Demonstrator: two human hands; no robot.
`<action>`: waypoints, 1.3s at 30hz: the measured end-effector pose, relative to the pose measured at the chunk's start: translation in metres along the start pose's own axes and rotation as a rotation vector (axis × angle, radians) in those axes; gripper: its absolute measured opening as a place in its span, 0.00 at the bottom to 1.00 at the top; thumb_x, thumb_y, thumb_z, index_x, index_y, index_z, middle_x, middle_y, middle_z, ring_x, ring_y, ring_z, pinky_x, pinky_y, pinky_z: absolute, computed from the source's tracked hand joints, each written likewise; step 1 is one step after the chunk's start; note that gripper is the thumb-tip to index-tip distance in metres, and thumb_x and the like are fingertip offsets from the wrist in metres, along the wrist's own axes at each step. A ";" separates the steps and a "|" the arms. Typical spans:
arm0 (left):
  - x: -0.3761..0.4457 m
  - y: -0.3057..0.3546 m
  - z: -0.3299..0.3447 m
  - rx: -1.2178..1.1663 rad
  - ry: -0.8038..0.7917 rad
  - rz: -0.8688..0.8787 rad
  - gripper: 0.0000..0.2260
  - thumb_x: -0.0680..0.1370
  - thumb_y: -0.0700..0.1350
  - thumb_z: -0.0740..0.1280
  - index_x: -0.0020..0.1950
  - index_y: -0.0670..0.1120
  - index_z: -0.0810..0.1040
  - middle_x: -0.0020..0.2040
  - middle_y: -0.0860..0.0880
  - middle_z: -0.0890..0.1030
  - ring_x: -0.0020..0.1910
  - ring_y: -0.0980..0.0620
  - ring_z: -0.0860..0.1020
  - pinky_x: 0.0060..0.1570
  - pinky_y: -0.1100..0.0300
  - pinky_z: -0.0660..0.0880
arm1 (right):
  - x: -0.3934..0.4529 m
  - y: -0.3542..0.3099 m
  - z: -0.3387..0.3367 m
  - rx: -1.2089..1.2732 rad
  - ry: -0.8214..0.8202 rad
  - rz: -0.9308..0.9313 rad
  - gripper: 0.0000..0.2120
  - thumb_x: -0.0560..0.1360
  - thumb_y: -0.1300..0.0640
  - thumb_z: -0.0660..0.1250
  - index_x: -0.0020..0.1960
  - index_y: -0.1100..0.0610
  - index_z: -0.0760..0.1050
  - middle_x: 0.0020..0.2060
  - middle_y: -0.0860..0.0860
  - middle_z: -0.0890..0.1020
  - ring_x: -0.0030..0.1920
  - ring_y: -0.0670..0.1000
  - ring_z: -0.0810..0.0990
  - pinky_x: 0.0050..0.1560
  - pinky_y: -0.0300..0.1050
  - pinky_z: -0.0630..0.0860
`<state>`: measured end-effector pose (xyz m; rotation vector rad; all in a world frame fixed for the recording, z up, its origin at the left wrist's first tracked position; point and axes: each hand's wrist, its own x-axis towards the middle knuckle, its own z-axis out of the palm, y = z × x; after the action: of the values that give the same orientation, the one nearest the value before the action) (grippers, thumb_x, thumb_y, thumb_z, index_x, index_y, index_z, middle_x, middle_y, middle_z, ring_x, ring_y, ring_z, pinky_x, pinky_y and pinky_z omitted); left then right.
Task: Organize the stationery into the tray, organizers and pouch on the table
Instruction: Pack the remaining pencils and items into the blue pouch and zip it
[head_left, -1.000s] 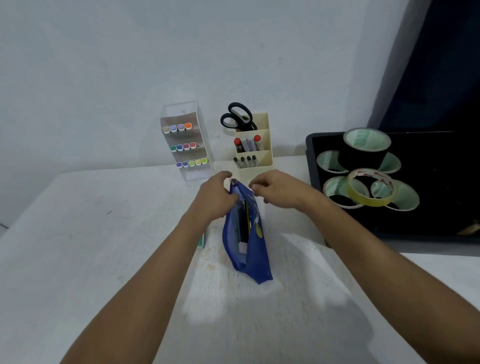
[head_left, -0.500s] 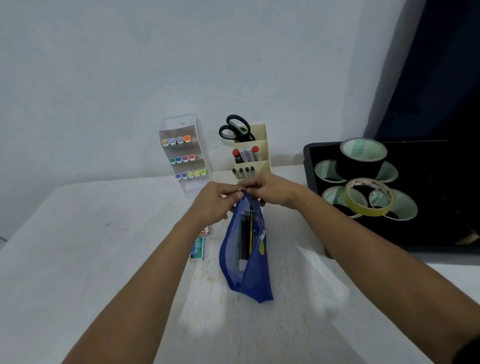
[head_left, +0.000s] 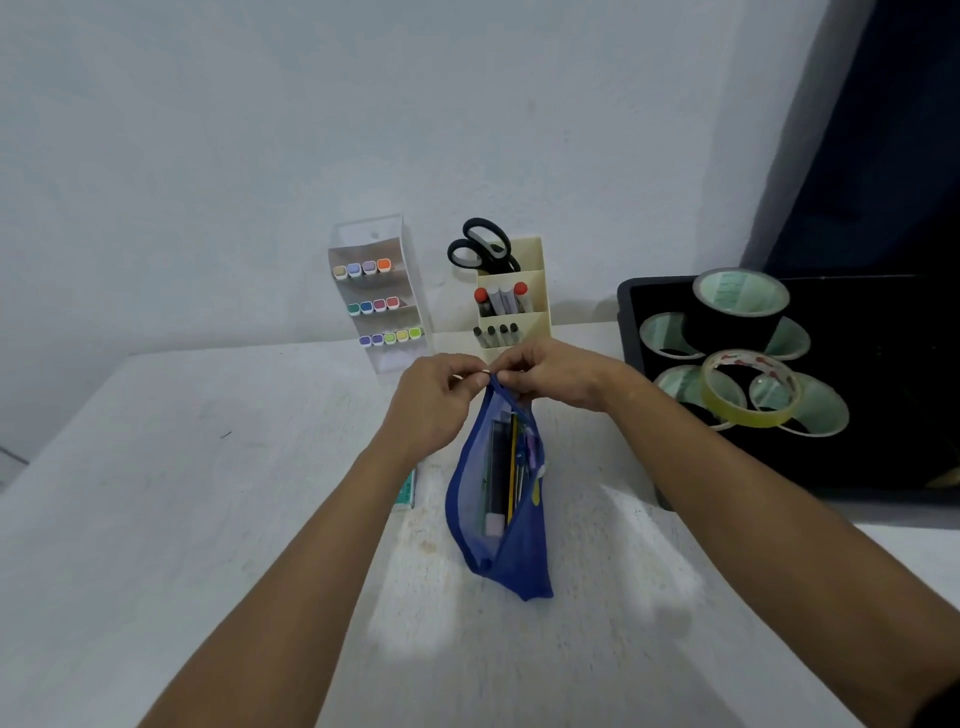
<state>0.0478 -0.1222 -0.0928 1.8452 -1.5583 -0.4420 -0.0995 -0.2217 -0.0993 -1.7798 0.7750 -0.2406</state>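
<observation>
A blue mesh pouch (head_left: 519, 551) lies on the white table (head_left: 156, 519) in the middle, its mouth gaping along its length. Pens, pencils and a ruler show inside it. My left hand (head_left: 436, 400) and my right hand (head_left: 556, 374) meet at the pouch's far end, both pinching its top corner near a small metal zipper pull. A teal item (head_left: 406, 488) lies partly hidden under my left forearm.
A clear organizer (head_left: 379, 296) with coloured markers and a cream organizer (head_left: 535, 317) with scissors (head_left: 483, 247), markers and pens stand at the wall. A black tray (head_left: 644, 301) at the right holds several tape rolls, a yellow tape roll (head_left: 748, 389) on top.
My right hand has moved left to join my left hand at the pouch's far end. The view has tipped down slightly.
</observation>
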 end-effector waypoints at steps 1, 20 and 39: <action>-0.002 0.002 0.002 0.031 0.008 0.010 0.09 0.79 0.43 0.66 0.55 0.46 0.82 0.49 0.49 0.81 0.47 0.53 0.77 0.50 0.59 0.72 | 0.000 0.000 0.000 -0.004 0.033 0.004 0.10 0.80 0.62 0.60 0.56 0.60 0.79 0.45 0.56 0.79 0.44 0.50 0.76 0.49 0.44 0.76; -0.092 -0.018 -0.027 -0.372 -0.355 -0.426 0.15 0.75 0.41 0.68 0.60 0.53 0.74 0.55 0.51 0.79 0.52 0.53 0.79 0.51 0.58 0.78 | -0.006 -0.001 -0.007 -0.152 0.214 0.059 0.10 0.77 0.59 0.65 0.56 0.58 0.80 0.49 0.50 0.81 0.50 0.48 0.76 0.46 0.37 0.71; -0.085 -0.004 0.008 -1.299 -0.136 -0.674 0.15 0.77 0.45 0.64 0.61 0.43 0.79 0.56 0.39 0.82 0.56 0.37 0.79 0.59 0.41 0.75 | -0.072 -0.019 0.083 0.309 0.263 0.267 0.26 0.72 0.48 0.71 0.66 0.54 0.70 0.53 0.50 0.80 0.50 0.50 0.81 0.45 0.43 0.80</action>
<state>0.0259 -0.0428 -0.1150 1.1666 -0.3423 -1.4664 -0.1039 -0.1105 -0.0961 -1.3523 1.0908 -0.3985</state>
